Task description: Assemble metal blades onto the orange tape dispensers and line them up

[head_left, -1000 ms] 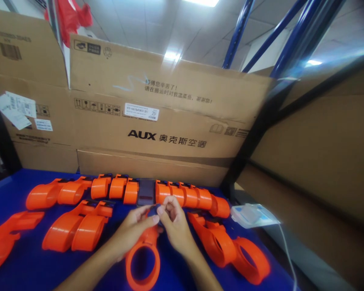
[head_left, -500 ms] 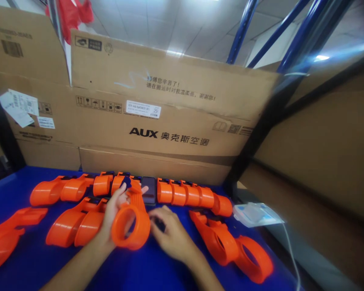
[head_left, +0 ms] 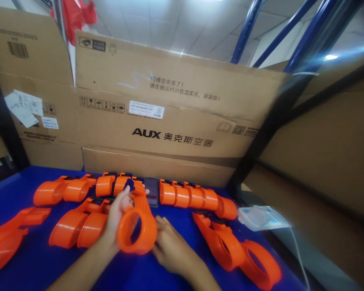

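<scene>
An orange plastic tape dispenser point(head_left: 150, 226) is held up over the blue table, its round ring facing me. My left hand point(head_left: 121, 206) is closed around its upper handle part, near a dark blue piece point(head_left: 130, 185) at the top end. At the ring's right edge, my right hand point(head_left: 170, 246) has its fingers curled in against the dispenser; the fingertips are partly hidden behind the ring. Two more orange dispensers point(head_left: 68, 228) lie just left of my left forearm. Others point(head_left: 227, 248) lie to the right of my right hand.
Along the back of the blue table point(head_left: 133, 275) runs a row of orange dispensers point(head_left: 182, 196), with a dark phone point(head_left: 151, 190) among them. A cardboard panel point(head_left: 176, 125) stands behind. At right are a clear plastic case point(head_left: 262, 218) with a cable and a dark rack post point(head_left: 255, 149).
The right-hand fingers have drawn together and moved in against the dispenser's ring. The whole view has shifted slightly, while the left hand keeps its hold.
</scene>
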{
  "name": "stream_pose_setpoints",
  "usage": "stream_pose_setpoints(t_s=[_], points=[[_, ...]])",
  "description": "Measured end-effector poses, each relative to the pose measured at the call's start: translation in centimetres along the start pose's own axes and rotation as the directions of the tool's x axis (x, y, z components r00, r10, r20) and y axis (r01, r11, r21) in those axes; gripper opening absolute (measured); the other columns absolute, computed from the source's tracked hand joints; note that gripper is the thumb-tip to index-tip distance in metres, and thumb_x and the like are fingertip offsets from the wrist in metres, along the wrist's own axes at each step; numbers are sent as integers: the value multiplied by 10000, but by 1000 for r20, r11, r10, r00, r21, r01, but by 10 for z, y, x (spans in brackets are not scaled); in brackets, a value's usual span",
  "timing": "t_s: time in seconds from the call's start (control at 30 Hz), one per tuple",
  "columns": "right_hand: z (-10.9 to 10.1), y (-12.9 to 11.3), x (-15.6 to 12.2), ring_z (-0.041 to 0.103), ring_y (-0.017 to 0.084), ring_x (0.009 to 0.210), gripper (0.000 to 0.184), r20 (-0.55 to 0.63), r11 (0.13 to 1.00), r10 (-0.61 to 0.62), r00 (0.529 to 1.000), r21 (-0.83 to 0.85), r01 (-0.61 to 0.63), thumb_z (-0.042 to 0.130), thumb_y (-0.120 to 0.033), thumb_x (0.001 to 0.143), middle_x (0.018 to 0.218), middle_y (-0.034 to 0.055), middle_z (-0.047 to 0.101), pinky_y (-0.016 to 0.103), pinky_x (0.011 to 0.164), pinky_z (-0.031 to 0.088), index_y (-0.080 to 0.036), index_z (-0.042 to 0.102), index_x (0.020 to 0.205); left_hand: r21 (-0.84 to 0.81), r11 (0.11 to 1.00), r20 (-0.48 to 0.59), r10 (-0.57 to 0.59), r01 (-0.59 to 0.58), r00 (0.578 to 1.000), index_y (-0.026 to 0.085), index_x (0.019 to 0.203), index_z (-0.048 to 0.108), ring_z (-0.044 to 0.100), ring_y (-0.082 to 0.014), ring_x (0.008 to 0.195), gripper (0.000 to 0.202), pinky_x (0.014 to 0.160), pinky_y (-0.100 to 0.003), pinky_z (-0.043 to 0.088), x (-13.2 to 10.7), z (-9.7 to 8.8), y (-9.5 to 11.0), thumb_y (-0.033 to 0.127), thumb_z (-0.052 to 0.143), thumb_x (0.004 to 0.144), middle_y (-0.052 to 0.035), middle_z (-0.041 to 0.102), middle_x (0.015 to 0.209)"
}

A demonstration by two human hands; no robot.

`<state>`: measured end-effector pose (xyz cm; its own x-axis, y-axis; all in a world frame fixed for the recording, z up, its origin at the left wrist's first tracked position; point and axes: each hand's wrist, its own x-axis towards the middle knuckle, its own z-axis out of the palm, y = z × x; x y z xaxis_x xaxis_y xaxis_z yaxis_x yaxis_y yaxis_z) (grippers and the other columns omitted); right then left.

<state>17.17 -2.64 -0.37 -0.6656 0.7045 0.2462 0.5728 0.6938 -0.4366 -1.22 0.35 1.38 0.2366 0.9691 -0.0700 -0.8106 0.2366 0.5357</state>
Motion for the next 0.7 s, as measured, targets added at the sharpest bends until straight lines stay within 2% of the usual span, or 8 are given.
stream_pose_setpoints(t_s=[0.17, 0.27, 0.37, 0.47, 0.57, 0.63, 0.7], points=[[-9, 0, -3, 556, 244, 1021, 140, -90, 992, 21, 996, 127, -10, 531, -217, 962, 1089, 70, 632, 404, 977, 441, -248, 634, 1051, 67, 994, 25, 81, -83, 996, 172, 885, 696, 660, -171, 537, 283, 527, -262, 543, 6, -5, -5, 446, 661, 825, -24, 688, 645], [-21, 0, -7, 547, 228, 1032, 142, -117, 961, 59, 991, 276, -25, 454, -276, 1015, 1105, 60, 600, 376, 965, 449, -250, 591, 1039, 38, 995, 28, 95, -96, 995, 168, 937, 696, 699, -190, 596, 262, 567, -275, 568, 6, -4, -6, 404, 651, 831, -52, 735, 742], [-28, 3, -11, 546, 191, 932, 201, -134, 904, 168, 977, 416, -99, 368, -338, 1054, 1014, 31, 575, 326, 879, 471, -243, 541, 1013, -6, 998, 44, 56, -55, 997, 153, 1055, 694, 726, -207, 650, 298, 622, -293, 588, 4, -1, -6, 360, 636, 849, -74, 758, 810], [-25, 8, -10, 516, 164, 831, 214, -182, 841, 269, 946, 523, -138, 387, -389, 1049, 917, 1, 538, 282, 795, 468, -237, 528, 995, -37, 999, 60, -6, 8, 998, 137, 1091, 690, 745, -230, 710, 314, 686, -318, 600, 2, 1, -8, 343, 633, 861, -92, 770, 839], [-13, 13, -4, 505, 154, 801, 210, -249, 787, 328, 911, 606, -117, 491, -420, 1009, 876, -5, 544, 257, 748, 455, -225, 549, 958, -41, 998, 61, -47, 50, 997, 129, 1053, 698, 756, -258, 789, 295, 757, -345, 601, 1, 0, -11, 349, 633, 868, -110, 780, 867], [-6, 17, 1, 510, 147, 787, 208, -316, 750, 372, 873, 656, -82, 556, -424, 976, 869, -4, 556, 243, 724, 449, -218, 561, 947, -20, 997, 69, -74, 75, 995, 125, 1064, 698, 758, -272, 845, 298, 806, -363, 595, 0, -1, -15, 346, 632, 875, -124, 785, 904], [-2, 18, 4, 487, 123, 689, 208, -370, 695, 434, 821, 718, -44, 596, -428, 952, 799, -26, 540, 219, 643, 431, -226, 557, 982, 20, 994, 80, -111, 109, 991, 120, 1092, 696, 755, -287, 898, 314, 848, -386, 585, -1, -1, -19, 342, 640, 877, -139, 786, 947]])
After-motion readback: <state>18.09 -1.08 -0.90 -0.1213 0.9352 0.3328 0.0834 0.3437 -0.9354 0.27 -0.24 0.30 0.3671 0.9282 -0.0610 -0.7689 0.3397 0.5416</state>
